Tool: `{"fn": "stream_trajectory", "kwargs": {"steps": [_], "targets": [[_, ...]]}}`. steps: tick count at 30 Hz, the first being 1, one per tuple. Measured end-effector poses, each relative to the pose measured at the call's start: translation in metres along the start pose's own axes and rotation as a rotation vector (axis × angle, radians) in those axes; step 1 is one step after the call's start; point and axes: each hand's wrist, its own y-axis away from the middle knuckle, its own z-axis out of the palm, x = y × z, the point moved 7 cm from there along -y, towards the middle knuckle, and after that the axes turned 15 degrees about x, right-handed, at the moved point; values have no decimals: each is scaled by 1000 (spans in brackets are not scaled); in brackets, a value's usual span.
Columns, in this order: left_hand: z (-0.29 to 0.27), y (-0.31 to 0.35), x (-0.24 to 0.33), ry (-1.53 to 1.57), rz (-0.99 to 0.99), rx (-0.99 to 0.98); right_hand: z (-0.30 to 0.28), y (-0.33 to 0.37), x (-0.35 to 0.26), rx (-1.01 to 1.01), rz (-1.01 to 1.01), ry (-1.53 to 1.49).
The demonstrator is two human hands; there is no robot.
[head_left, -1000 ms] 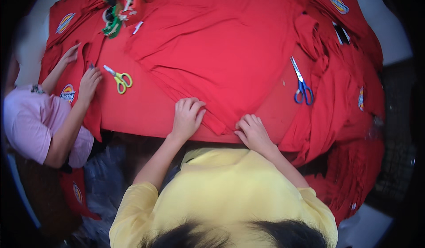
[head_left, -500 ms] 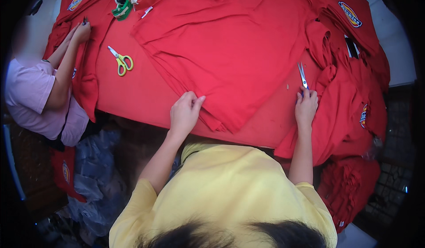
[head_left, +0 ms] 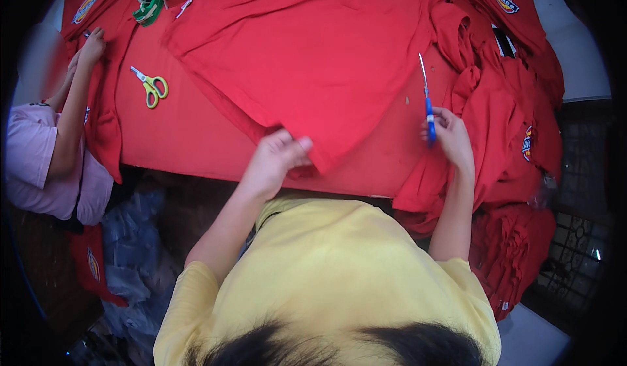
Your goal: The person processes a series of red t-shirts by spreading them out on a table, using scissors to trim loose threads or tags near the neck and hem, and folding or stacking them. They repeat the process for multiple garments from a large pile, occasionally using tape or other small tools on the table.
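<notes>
Got the red garment [head_left: 313, 72] spread over the worktop [head_left: 189, 147] already, with its near corner seemingly pinched in the left hand [head_left: 271, 160]. Gripping blue scissors [head_left: 430, 121] in the right hand [head_left: 452, 134], apart from the garment. Can't spot any cuts yet; hard to judge the remainder.

1. Head view: left camera of a side-by-side fisheye pair, worn on the person's head.
2. Faces steeply down; hair [head_left: 418, 343] and yellow shirt [head_left: 326, 268] occupy the near side, red surface [head_left: 176, 134] the far side.
3. Range close: left hand [head_left: 273, 163] and right hand [head_left: 450, 134] central.
4. Field wide: includes co-worker [head_left: 39, 150] at left; corners dark.
</notes>
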Motion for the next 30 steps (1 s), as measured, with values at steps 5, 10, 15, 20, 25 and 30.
{"fn": "stream_trajectory", "kwargs": {"steps": [5,10,15,20,25,30], "targets": [[-12,-29,37,276,-6,138,87,93,-31,-352,71,-308],[-6,-23,38,258,66,103,113,127,-19,-388,-147,-8],[-5,-11,7,238,50,67,123,144,-35,-432,-251,7],[6,3,4,346,-28,148,109,145,-41,-287,-366,55],[4,10,11,382,98,114,91,153,-62,-199,-588,121],[15,22,17,362,135,126,94,165,-59,-235,-676,271]]}}
